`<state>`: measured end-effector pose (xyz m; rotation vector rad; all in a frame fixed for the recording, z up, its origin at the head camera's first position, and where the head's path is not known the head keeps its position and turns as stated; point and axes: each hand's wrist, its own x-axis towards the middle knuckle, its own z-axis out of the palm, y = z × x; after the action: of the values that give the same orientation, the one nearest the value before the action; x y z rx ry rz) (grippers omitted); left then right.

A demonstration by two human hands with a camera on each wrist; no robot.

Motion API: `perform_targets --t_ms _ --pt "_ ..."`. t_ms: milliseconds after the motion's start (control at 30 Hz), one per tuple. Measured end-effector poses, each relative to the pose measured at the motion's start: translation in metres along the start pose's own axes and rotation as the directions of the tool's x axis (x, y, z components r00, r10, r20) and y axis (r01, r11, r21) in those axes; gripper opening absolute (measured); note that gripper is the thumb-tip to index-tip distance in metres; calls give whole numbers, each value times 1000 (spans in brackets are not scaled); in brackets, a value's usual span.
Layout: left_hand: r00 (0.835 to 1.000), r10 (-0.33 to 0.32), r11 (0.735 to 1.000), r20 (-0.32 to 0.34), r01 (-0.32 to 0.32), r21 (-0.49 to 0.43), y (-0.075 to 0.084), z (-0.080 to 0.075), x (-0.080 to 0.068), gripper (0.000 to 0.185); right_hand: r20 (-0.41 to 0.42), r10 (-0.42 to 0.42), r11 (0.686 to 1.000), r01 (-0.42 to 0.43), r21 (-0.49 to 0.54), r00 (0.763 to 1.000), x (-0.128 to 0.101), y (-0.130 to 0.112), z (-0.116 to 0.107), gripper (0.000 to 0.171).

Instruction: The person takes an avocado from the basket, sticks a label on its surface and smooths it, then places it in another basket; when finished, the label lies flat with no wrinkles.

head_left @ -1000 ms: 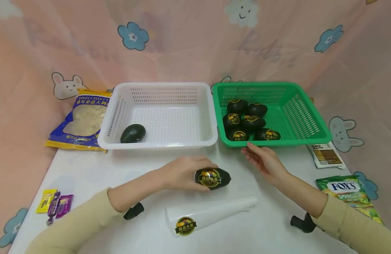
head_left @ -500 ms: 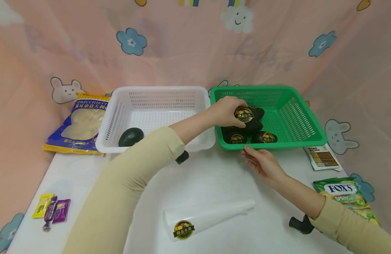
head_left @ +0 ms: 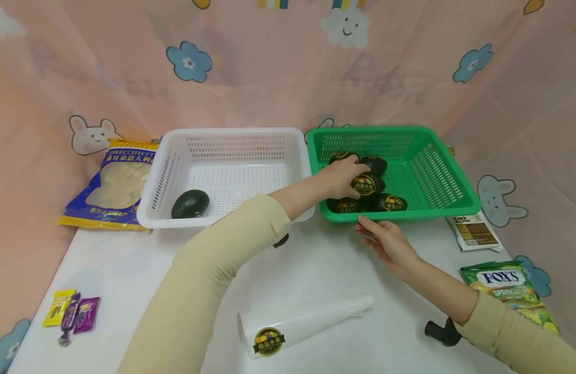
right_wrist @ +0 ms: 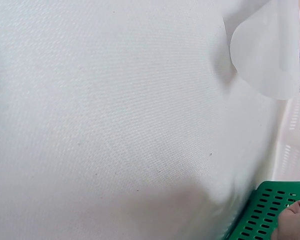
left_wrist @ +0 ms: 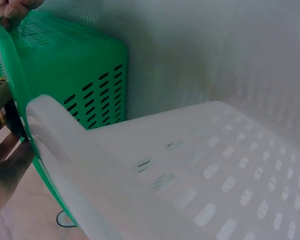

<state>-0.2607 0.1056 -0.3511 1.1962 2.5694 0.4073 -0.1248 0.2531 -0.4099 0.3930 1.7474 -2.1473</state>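
Note:
In the head view my left hand reaches over the rim into the green basket and grips a dark labelled avocado, low on a pile of several labelled avocados. My right hand lies open on the table, its fingertips at the basket's front rim. One bare avocado lies in the white basket to the left. The left wrist view shows the green basket wall behind the white basket rim. In the right wrist view, a corner of the green basket is visible.
A rolled white sheet with a round sticker lies at the table's front. A blue pasta bag leans at the back left. Small candy packets sit front left. A Fox's bag and a small packet lie on the right.
My left hand carried the labelled avocado from the table's middle into the green basket and has lowered it onto the pile. The right hand stayed by the basket's front rim.

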Motion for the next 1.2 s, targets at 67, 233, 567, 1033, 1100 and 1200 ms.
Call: perform_targets --t_ms 67,233,567,1033,1100,1200 --pt "1000 13 1000 28 -13 -1 0 0 2 65 -7 4 1000 -4 -4 1000 0 0 0 23" --pt "995 63 998 78 -61 -29 -1 1 3 62 -22 11 1000 -12 -24 1000 -1 -1 1 31" --pt "987 105 994 120 -102 -33 -3 -2 -4 64 -39 25 999 -27 -38 999 -1 -1 1 42" --pt "975 205 978 85 -200 -63 -3 0 -8 45 -49 31 999 -32 -30 998 0 2 2 38" --pt "973 225 972 58 -220 -76 -3 0 -9 42 -51 32 999 -33 -28 998 0 2 2 38" --pt "970 243 962 4 -241 -132 -4 -3 -13 37 -53 31 999 -32 -28 998 0 2 2 38"
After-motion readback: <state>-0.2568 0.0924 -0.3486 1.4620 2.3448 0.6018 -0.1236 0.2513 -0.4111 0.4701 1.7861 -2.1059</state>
